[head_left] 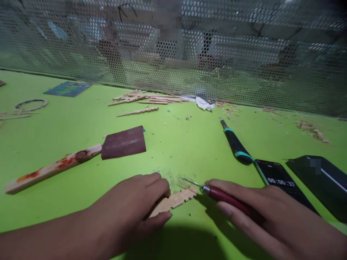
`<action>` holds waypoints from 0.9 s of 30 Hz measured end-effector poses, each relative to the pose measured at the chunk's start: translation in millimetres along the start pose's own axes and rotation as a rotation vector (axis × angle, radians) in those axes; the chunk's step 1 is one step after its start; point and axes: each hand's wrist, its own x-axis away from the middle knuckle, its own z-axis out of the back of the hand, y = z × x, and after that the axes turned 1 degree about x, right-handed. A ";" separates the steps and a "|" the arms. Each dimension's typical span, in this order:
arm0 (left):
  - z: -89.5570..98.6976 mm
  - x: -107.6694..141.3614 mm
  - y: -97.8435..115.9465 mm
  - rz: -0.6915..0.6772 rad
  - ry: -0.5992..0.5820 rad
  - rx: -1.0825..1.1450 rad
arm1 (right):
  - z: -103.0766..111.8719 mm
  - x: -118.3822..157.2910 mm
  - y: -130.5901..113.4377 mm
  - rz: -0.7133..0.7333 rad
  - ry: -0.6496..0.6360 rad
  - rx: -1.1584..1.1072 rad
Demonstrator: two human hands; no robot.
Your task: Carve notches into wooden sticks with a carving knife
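Note:
A flat, pale strip of wood (177, 200) with small notches along its edges lies on the green table, pinned between the thumb and fingers of my left hand (135, 202). Its near end is hidden under that hand. My right hand (260, 209) is closed round the dark red handle of a carving knife (227, 199). The knife's thin metal blade points left, just above the strip's far end; I cannot tell whether it touches the wood. Fine dust and crumbs lie on the table beyond the strip.
Sandpaper (124, 143) lies at the end of a painted wooden stick (56, 167). On the right are a black-and-teal cutter (236, 144), a phone (282, 180) showing a timer and a dark case (320, 184). Carved sticks (141, 111) and crumpled tissue (204, 104) lie near a perforated screen (173, 65).

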 end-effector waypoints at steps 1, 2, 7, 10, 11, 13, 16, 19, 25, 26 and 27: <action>-1.6 0.4 0.7 0.021 0.001 -0.016 | -2.3 -3.3 -1.9 0.015 -0.024 -0.010; -2.3 1.0 1.2 0.040 0.010 -0.021 | -4.2 -6.3 -3.2 0.028 -0.031 -0.020; 8.8 4.2 2.4 0.084 0.011 0.117 | -7.2 -14.3 -3.4 0.000 0.052 -0.042; 18.0 3.3 3.2 0.071 -0.014 0.175 | -6.4 -15.6 -4.0 -0.015 0.045 -0.044; 19.7 2.7 3.6 0.071 -0.016 0.177 | -6.2 -15.7 -4.5 -0.022 0.037 -0.041; 20.8 1.8 5.0 0.073 -0.038 0.173 | -6.3 -15.7 -5.7 -0.039 0.020 -0.038; 19.8 1.4 8.3 0.087 -0.079 0.179 | -7.4 -15.4 -7.1 -0.057 -0.001 -0.049; 18.2 1.7 11.5 0.114 -0.086 0.196 | -7.8 -15.8 -7.7 -0.067 -0.022 -0.068; 9.4 3.2 4.8 0.027 0.117 0.107 | -7.4 -17.8 -9.4 -0.054 -0.030 -0.068; 7.6 3.1 2.2 -0.016 0.141 0.103 | -7.9 -17.1 -9.6 -0.046 -0.021 -0.066; 6.0 3.0 -0.2 -0.051 0.147 0.105 | -8.8 -15.9 -9.6 -0.040 -0.007 -0.067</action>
